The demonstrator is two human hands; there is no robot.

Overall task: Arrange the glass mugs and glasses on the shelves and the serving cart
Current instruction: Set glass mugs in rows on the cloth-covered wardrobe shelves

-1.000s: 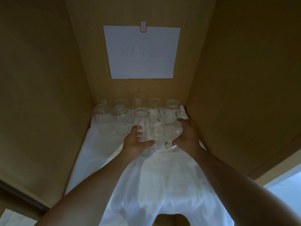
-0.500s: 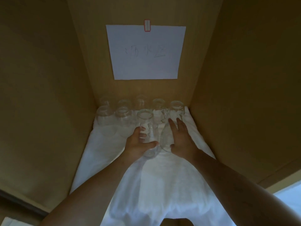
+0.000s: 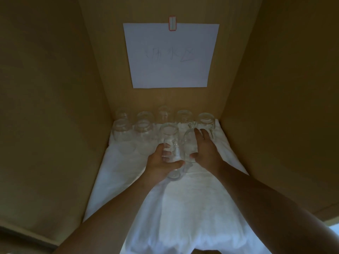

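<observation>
Inside a wooden shelf compartment, several clear glasses (image 3: 144, 128) stand in two rows at the back on a white cloth (image 3: 183, 208). My left hand (image 3: 161, 163) grips a glass mug (image 3: 169, 136) in the middle of the front row, thumb across its near side. Just to its right stands another glass (image 3: 189, 142). My right hand (image 3: 204, 150) rests against that glass's right side, its fingers stretched straight toward the back and its thumb pointing left. The two glasses stand close together; whether they touch is unclear.
A white paper note (image 3: 170, 55) with faint writing hangs on the back wall under a red clip (image 3: 172, 23). Wooden side walls (image 3: 275, 107) close in left and right. The cloth hangs over the shelf's front edge.
My right hand's fingers, curled round the right glass a second ago, have straightened along it. Both hands and the two glasses have shifted a little toward the back rows.
</observation>
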